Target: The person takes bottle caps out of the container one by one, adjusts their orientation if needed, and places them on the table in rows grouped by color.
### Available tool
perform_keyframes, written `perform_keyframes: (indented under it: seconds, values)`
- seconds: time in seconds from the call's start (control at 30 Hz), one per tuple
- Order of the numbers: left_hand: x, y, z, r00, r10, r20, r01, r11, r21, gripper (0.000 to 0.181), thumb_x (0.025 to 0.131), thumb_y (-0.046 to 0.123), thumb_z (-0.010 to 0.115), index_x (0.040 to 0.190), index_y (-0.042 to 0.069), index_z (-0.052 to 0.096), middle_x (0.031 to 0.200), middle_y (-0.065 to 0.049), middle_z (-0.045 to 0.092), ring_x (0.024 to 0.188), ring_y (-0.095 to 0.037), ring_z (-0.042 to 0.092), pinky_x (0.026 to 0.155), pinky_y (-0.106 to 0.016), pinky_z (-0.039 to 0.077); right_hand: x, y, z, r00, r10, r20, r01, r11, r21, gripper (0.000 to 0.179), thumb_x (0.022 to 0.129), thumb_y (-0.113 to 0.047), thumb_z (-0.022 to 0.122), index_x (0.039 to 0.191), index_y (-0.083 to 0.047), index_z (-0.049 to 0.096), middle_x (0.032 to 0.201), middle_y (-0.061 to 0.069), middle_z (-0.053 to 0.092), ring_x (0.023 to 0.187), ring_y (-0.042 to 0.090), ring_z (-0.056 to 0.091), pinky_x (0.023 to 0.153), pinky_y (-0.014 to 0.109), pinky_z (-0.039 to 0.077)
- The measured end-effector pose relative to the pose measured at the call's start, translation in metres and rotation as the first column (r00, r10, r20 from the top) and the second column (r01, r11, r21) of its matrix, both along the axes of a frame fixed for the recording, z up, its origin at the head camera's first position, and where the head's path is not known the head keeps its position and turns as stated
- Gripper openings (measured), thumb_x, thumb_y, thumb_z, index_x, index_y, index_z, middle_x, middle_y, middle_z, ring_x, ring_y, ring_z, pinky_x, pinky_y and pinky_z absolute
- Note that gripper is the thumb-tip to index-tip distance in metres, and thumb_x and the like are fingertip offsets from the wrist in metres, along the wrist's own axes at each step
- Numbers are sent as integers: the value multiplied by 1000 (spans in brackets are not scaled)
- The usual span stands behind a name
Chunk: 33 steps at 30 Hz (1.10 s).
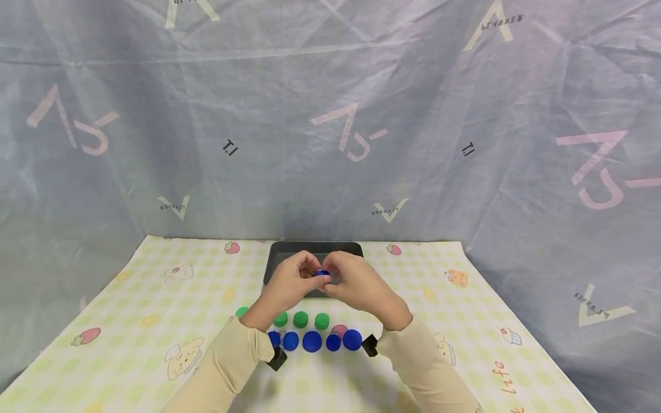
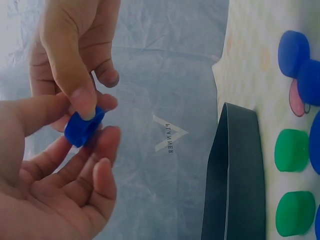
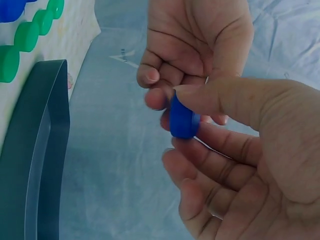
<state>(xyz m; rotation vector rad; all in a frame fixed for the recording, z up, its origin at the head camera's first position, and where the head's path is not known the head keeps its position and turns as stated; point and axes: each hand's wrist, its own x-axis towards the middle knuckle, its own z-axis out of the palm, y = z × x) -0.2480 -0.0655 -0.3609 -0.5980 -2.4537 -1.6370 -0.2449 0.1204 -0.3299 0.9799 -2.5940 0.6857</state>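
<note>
A small blue bottle cap [image 1: 322,273] is held up between both hands, over the dark tray [image 1: 316,247]. My left hand [image 1: 292,280] pinches it with thumb and fingers from one side. From the other side my right hand [image 1: 357,281] grips it as well. In the left wrist view the cap [image 2: 79,131] shows part of its hollow inside, with the right thumb pressed on it. The right wrist view shows the cap's smooth outer side [image 3: 183,119] between thumb and fingers. The fingers hide parts of it in each view.
A row of green caps [image 1: 300,319] lies on the checked tablecloth [image 1: 217,287], nearer than the tray. Closer still is a row of blue caps [image 1: 312,342] in differing sizes, partly under the left forearm. A grey curtain [image 1: 289,189] hangs behind the table.
</note>
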Motion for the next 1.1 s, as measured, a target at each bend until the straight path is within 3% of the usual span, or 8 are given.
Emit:
perform_keyframes:
  seconds: [0.2,0.33,0.43,0.57,0.67,0.9,1.1]
  values:
    - [0,-2,1,997,-55,58,61,993,-103,22,95,30,69,105,13,58,94,1,67,84,-14,64,76,-31,53,-5,3,-1,998,5,59,-9,998,69,21,84,-16,78,104,-15,70,90,-9,65,75,11,58,70,26,49]
    - [0,-6,2,993,-78,88,95,972,-213,26,96,34,68,110,15,59,98,4,66,88,-13,62,79,-33,52,-7,8,-3,992,-1,127,-20,987,158,21,85,-18,78,105,-15,72,82,-9,62,68,10,54,66,27,48]
    - [1,-10,6,997,-56,59,72,940,-334,29,95,38,68,113,17,60,102,3,66,89,-13,62,80,-36,52,-9,14,-3,980,-31,194,-16,972,236,18,84,-20,79,99,-16,71,76,-10,59,65,9,51,65,28,47]
    - [6,-18,16,1000,-22,-14,12,874,-486,31,94,40,69,116,19,62,108,2,67,97,-17,64,85,-40,52,-11,22,-6,956,-100,278,2,944,331,15,81,-20,82,90,-16,70,73,-8,58,67,11,52,67,31,47]
    - [9,-28,26,998,-18,-52,-13,842,-539,31,94,39,69,117,18,64,110,2,66,103,-20,63,88,-42,51,-12,27,-10,920,-181,347,22,909,416,13,78,-18,81,83,-18,69,75,-8,59,68,12,53,67,33,47]
    - [6,-53,36,999,-3,-52,-27,823,-568,30,96,38,67,116,15,65,112,-3,67,104,-23,63,90,-44,50,-20,39,-30,813,-385,438,73,813,578,19,72,-9,79,70,-17,63,72,-5,55,67,13,48,60,32,40]
    - [2,-60,35,999,-6,-50,-26,797,-603,30,95,40,66,113,16,66,105,2,67,97,-18,63,87,-42,50,-31,41,-49,722,-477,502,74,774,629,28,72,-10,83,63,-15,57,70,-1,51,67,15,48,60,33,39]
